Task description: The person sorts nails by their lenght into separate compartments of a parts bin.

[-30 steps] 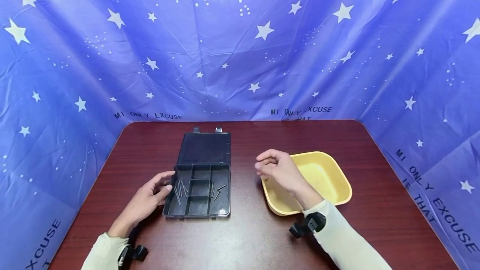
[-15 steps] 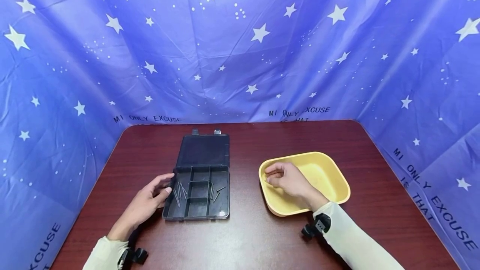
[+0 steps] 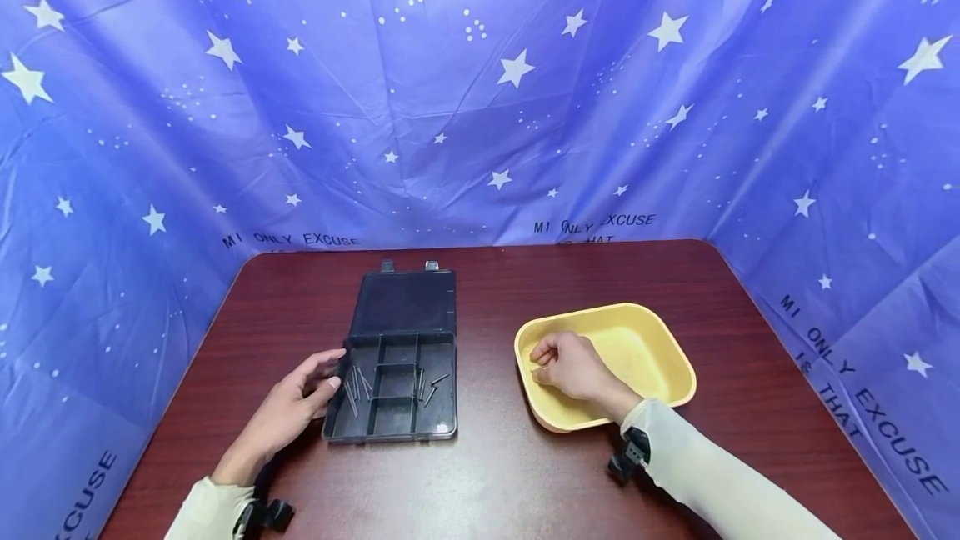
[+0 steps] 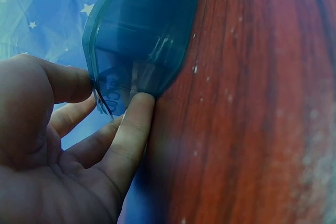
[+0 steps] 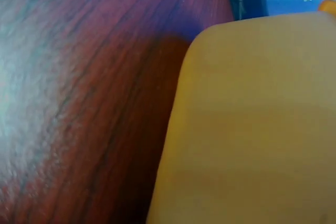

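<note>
A dark, see-through compartment box [image 3: 393, 419] lies with its lid [image 3: 405, 302] folded back. Thin metal pieces like screws or nails lie inside: longer ones [image 3: 357, 386] in the left compartment, shorter ones [image 3: 431, 394] in the right. My left hand [image 3: 288, 398] rests against the box's left side; in the left wrist view, its thumb touches the rim and its fingertips meet the wall. My right hand [image 3: 573, 367] reaches into a yellow tub [image 3: 671, 357], fingers bent near its left wall. Whether anything is between those fingertips is too small to tell. The tub's wall [image 5: 252, 114] hides most of that hand in the right wrist view.
Both containers stand on a dark red wooden table [image 3: 480, 482], with a strip of tabletop between them. A blue star-patterned cloth [image 3: 450, 90] hangs behind and at the sides. Two latches [image 3: 431, 266] stick out from the lid's far edge.
My right hand has moved from above the tub's left rim down into the tub, its fingers drawing closer together. The left hand stays at the box.
</note>
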Demonstrator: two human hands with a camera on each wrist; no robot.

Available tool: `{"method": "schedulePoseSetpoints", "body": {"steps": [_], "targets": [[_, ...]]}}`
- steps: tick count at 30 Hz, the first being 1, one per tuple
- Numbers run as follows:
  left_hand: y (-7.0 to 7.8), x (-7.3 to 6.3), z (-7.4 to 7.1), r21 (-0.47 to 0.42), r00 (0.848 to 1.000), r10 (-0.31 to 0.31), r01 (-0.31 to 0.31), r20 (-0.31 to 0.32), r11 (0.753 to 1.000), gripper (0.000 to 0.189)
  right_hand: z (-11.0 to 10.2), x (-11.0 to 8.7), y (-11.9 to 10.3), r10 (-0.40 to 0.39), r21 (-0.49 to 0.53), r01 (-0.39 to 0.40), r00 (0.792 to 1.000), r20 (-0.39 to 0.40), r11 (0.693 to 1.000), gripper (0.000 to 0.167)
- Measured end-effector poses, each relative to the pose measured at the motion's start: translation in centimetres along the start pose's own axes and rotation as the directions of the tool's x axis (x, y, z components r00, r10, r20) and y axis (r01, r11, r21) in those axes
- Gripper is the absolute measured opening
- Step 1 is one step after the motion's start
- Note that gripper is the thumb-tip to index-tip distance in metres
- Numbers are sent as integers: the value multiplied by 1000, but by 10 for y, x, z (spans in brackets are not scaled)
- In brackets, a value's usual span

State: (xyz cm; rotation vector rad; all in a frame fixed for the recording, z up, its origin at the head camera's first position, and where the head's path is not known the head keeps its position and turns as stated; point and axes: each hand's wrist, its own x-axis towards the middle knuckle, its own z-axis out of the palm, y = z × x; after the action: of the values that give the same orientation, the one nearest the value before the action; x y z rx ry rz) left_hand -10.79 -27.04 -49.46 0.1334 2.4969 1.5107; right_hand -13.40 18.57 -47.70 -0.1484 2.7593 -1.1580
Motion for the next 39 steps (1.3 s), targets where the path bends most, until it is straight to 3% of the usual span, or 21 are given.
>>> {"method": "schedulePoseSetpoints", "body": {"steps": [5,12,18,30,32,36,39], "targets": [[-2,-1,0,-1,1000,-10,10,-1,1000,48,2,-2,0,12,-14,-11,999,43,1000,14],[-3,-2,1,-2,1000,-29,29,-10,1000,48,3,-3,0,-33,-16,35,995,96,999,13],[-1,-2,1,-5,1000,-17,17,-18,1000,47,0,-3,-1,6,114,-20,992,122,993,12],[-1,0,1,-3,1000,-1,1,-19,1000,47,-14,-5,-7,70,436,-135,984,161,890,19],[-1,0,1,-10,1000,1,-1,-19,1000,46,-19,-6,-10,56,458,-121,987,152,881,22],[-1,0,0,-17,1000,17,-17,-9,1000,47,-32,-5,-18,-32,438,-18,994,106,899,25],[-2,0,0,-22,1000,23,-23,-8,1000,47,-44,-4,-28,-80,456,34,994,81,889,27]]}}
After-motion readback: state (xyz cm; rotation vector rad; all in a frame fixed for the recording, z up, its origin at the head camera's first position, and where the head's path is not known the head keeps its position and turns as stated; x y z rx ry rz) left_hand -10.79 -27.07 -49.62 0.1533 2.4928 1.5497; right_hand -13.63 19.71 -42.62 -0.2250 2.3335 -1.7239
